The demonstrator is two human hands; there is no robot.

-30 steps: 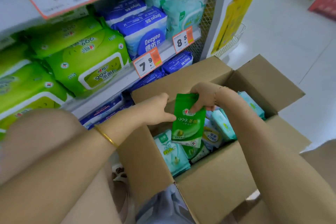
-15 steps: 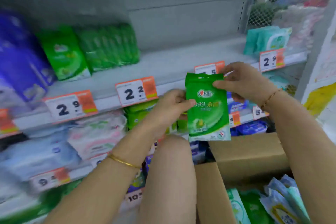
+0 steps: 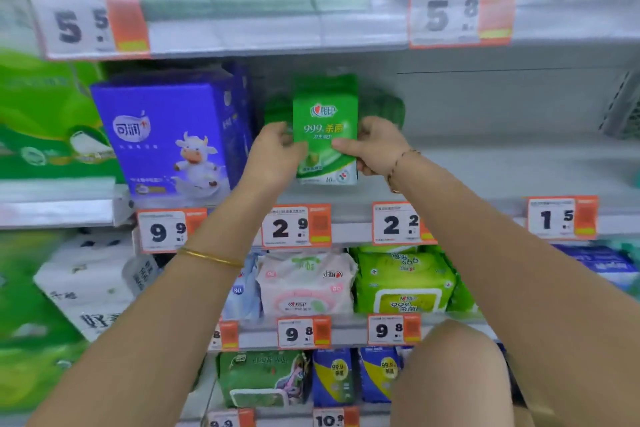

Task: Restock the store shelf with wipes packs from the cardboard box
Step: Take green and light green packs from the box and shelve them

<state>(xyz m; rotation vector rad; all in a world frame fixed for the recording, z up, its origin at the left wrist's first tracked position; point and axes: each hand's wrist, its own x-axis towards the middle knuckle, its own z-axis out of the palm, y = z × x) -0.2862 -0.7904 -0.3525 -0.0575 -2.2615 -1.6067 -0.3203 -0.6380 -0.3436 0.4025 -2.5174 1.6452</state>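
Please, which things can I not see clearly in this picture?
1. Head view: green packs behind the held wipes pack are blurred and partly covered by it; their number is unclear.
2. Head view: fingers of the left hand and right hand behind that pack are hidden by it.
3. Head view: small print on the price tag is blurred.
4. The cardboard box lies outside the frame.

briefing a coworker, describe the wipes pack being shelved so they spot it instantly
Find the shelf with the purple cow box. Right of it, above the 2.9 price tag, is a green pack. Only it is held, left hand and right hand on its sides.
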